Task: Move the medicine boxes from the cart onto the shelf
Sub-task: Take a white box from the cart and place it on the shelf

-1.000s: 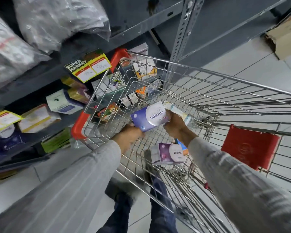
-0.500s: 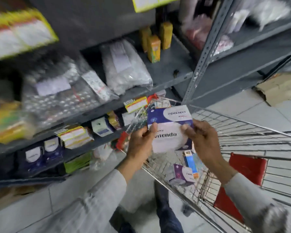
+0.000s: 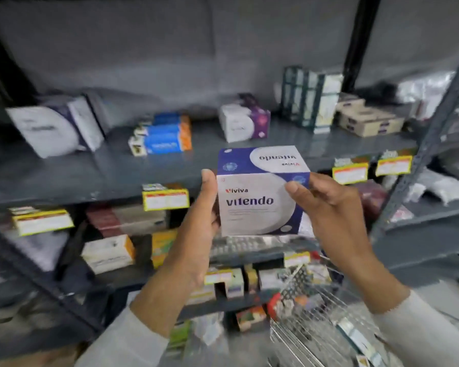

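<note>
In the head view, both hands hold one medicine box (image 3: 260, 193) up in front of the grey metal shelf (image 3: 117, 170), in the air and not resting on any board. The left hand (image 3: 196, 229) has its grip clamped on the box's left edge, thumb upright along the front corner and the other fingers hidden behind. The right hand (image 3: 329, 207) has its grip clamped on the right edge, thumb pressed on the front face near the upper right corner. The box is white and dark blue; its front reads "viviva vitendo" and stands upright, and its top face carries the same word upside down. Behind it, on the shelf board, a white and purple box (image 3: 243, 121) stands just beyond the held one, a stack of blue and orange boxes (image 3: 162, 136) lies to the left, and a large white box (image 3: 56, 128) stands farther left. Yellow price tags (image 3: 166, 198) hang on the board's front edge. At the lower right, the wire cart (image 3: 316, 321) sits under the right forearm, with a few small packs blurred inside it.
</note>
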The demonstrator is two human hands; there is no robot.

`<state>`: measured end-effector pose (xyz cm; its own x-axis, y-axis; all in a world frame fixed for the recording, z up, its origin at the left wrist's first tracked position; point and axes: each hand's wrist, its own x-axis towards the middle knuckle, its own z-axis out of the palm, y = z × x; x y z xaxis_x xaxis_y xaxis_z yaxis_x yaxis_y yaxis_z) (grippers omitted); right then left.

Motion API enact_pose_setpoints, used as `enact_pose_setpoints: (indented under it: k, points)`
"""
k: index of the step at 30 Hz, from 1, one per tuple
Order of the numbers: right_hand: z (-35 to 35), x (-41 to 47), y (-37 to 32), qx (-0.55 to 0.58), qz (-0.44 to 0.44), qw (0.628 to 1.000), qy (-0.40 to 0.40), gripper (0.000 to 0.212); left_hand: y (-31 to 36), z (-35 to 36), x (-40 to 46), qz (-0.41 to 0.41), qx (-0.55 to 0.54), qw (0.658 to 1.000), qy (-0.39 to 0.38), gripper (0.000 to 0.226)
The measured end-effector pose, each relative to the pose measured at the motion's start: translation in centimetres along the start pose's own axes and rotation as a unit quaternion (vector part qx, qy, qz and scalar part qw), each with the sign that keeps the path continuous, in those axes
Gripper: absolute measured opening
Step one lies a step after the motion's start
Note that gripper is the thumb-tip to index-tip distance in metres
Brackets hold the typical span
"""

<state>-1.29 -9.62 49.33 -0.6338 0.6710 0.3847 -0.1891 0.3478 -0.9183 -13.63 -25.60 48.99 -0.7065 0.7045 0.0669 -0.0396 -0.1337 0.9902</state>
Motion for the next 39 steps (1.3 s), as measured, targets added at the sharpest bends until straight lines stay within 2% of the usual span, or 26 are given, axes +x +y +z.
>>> enact_pose_setpoints:
  k: [7, 11, 14, 17, 21, 26, 29, 31, 33, 34, 36, 39]
  points:
    - [14.4, 5.1, -4.0, 0.027, -0.025, 0.997, -0.071, 0.010, 6.0, -12.5, -0.1, 0.038, 0.006, 0.995, 0.093, 0.073]
    - [24.7, 8.8, -5.8, 0.051, -0.022, 0.991, -0.124, 0.021, 8.7, -19.6, 0.4, 0.076, 0.021, 0.982, 0.172, 0.077]
    - [31.6, 10.6, -6.9, 0.083, 0.034, 0.974, -0.210, 0.028, 10.3, -24.4, 1.3, 0.088, 0.029, 0.969, 0.228, 0.078]
    - [37.1, 11.7, -7.5, 0.085, 0.073, 0.960, -0.255, 0.034, 10.9, -28.7, 2.1, 0.092, 0.043, 0.953, 0.284, 0.071]
    - [41.3, 12.4, -7.1, 0.083, 0.116, 0.942, -0.305, 0.045, 10.4, -32.2, 3.1, 0.086, 0.051, 0.949, 0.300, 0.068]
    - [42.5, 12.8, -5.3, 0.083, 0.123, 0.941, -0.304, 0.050, 9.5, -33.2, 3.4, 0.067, 0.069, 0.956, 0.278, 0.065]
    - [42.3, 12.9, -4.3, 0.061, 0.093, 0.948, -0.297, 0.057, 9.6, -32.7, 3.1, 0.069, 0.074, 0.940, 0.326, 0.057]
    - [40.7, 12.3, -4.1, 0.034, 0.040, 0.964, -0.262, 0.061, 9.2, -31.6, 2.8, 0.096, 0.120, 0.904, 0.398, 0.045]
    - [37.9, 11.2, -3.6, 0.020, -0.040, 0.977, -0.210, 0.055, 8.3, -29.6, 2.2, 0.157, 0.202, 0.843, 0.473, 0.048]
    - [36.1, 10.4, -3.1, 0.033, -0.075, 0.979, -0.187, 0.053, 7.6, -28.2, 1.9, 0.202, 0.237, 0.819, 0.482, 0.049]
    - [31.5, 8.5, -1.5, 0.065, -0.133, 0.978, -0.150, 0.048, 5.2, -24.9, 1.4, 0.277, 0.273, 0.805, 0.447, 0.048]
    - [23.6, 5.5, 2.6, 0.038, -0.184, 0.976, -0.109, 0.038, 0.0, -18.4, 1.4, 0.312, 0.316, 0.824, 0.352, 0.045]
